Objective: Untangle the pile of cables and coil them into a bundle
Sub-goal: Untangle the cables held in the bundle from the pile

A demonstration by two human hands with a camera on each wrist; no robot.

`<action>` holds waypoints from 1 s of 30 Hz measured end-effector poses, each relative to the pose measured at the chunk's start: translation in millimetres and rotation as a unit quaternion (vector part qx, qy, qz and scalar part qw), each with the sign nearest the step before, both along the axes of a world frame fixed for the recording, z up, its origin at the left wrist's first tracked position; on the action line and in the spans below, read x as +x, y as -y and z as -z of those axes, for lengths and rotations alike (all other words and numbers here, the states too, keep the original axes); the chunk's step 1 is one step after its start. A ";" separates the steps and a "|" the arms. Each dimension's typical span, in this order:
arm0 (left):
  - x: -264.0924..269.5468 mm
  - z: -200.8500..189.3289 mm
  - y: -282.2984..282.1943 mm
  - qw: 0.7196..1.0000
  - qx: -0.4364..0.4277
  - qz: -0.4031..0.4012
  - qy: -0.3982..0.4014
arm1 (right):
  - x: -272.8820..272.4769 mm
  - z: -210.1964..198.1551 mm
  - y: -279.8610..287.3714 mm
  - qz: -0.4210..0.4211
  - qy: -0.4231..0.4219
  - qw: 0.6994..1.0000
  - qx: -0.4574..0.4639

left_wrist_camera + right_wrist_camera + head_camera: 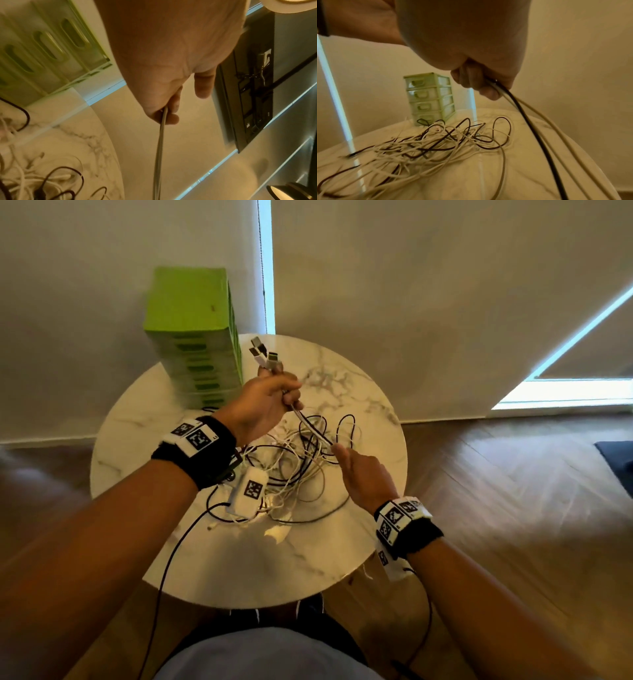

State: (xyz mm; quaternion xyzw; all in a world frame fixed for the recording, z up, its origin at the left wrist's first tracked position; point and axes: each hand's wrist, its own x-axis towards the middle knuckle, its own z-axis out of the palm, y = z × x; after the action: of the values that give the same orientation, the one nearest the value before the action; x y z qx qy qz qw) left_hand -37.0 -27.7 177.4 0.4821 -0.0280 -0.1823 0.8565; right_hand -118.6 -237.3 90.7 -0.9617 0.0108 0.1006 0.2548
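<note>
A tangle of white and black cables (294, 467) lies on the round marble table (239, 559). My left hand (274, 395) is raised over the table's far side and grips a bunch of cable ends, their USB plugs (263, 354) sticking up out of the fist. In the left wrist view the gripped strands (158, 155) drop straight down from the left hand (164, 94). My right hand (356, 470) is lower, at the pile's right edge. Its curled fingers (479, 86) hold a black and two white strands (530, 128) above the pile (428, 146).
A green plastic drawer unit (195, 337) stands at the table's back left, close behind the left hand, against the wall. It also shows in the right wrist view, as the drawer unit (429, 98) just beyond the pile. Wooden floor surrounds the table. Black wrist-camera leads (164, 570) hang off the table's near edge.
</note>
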 end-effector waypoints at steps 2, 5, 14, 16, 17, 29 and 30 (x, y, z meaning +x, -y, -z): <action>6.5 -1.3 -12.7 0.999 0.014 -0.043 -0.017 | 5.1 3.1 -15.3 -0.044 0.040 0.998 -0.006; 16.2 5.1 -30.8 0.995 0.032 -0.075 -0.064 | 4.9 12.2 -42.7 -0.158 0.000 0.987 0.019; 21.1 55.2 -69.5 0.970 0.203 -0.086 -0.098 | 62.1 14.6 -67.8 -0.253 -0.082 0.956 0.120; 23.1 63.8 -73.5 0.965 0.221 -0.089 -0.105 | 92.3 21.3 -64.5 -0.207 -0.043 0.970 0.121; 23.0 67.1 -73.5 0.963 0.230 -0.086 -0.106 | 105.2 28.1 -62.0 -0.185 -0.034 0.976 0.111; 24.8 99.3 -82.5 0.935 0.301 -0.111 -0.153 | 161.4 100.5 -112.0 -0.198 -0.133 0.971 -0.029; 24.3 101.2 -83.8 0.931 0.310 -0.114 -0.155 | 166.3 101.1 -112.3 -0.196 -0.131 0.972 -0.022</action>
State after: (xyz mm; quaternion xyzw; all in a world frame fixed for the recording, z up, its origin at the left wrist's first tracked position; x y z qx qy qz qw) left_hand -12.7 56.1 76.1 0.6891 0.2184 -0.1551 0.6734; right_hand 47.7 -125.0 -10.4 -0.9291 -0.1421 0.2730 0.2048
